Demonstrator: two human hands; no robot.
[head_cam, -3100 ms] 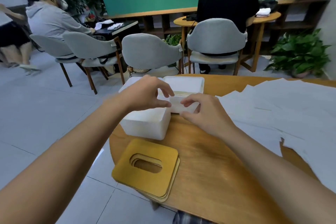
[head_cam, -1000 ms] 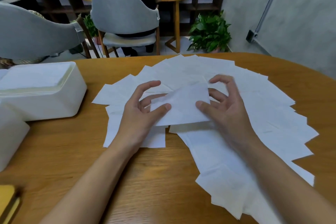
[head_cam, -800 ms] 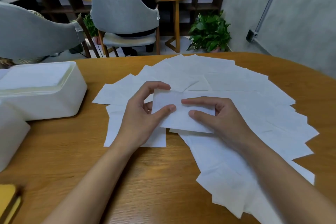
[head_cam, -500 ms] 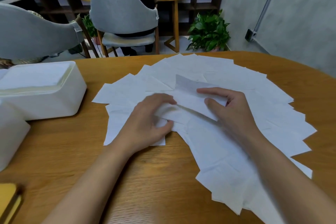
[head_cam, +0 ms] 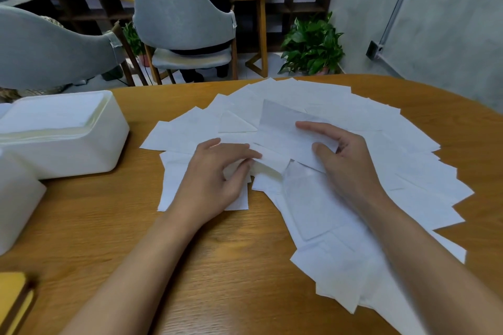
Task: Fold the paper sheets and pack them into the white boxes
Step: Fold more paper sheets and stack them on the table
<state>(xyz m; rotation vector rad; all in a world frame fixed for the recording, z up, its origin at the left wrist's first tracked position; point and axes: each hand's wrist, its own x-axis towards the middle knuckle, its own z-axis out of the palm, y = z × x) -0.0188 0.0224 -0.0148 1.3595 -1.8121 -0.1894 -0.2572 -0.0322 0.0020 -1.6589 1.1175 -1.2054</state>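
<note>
Since under a second ago the paper sheet [head_cam: 283, 130] has come down onto the fanned pile [head_cam: 394, 171] on the desk [head_cam: 109, 226]; I see my left hand [head_cam: 215, 174] pinching its near corner, right hand [head_cam: 348, 163] pinching its right edge, white boxes [head_cam: 62, 139] well left

A grey chair [head_cam: 185, 16], a potted plant [head_cam: 313, 43], and a yellow, perhaps wooden, slab [head_cam: 13, 302] on the table [head_cam: 245, 294].

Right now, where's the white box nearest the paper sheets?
Head view, left side of the wooden table: the white box sits just left of the fanned paper sheets.
</note>
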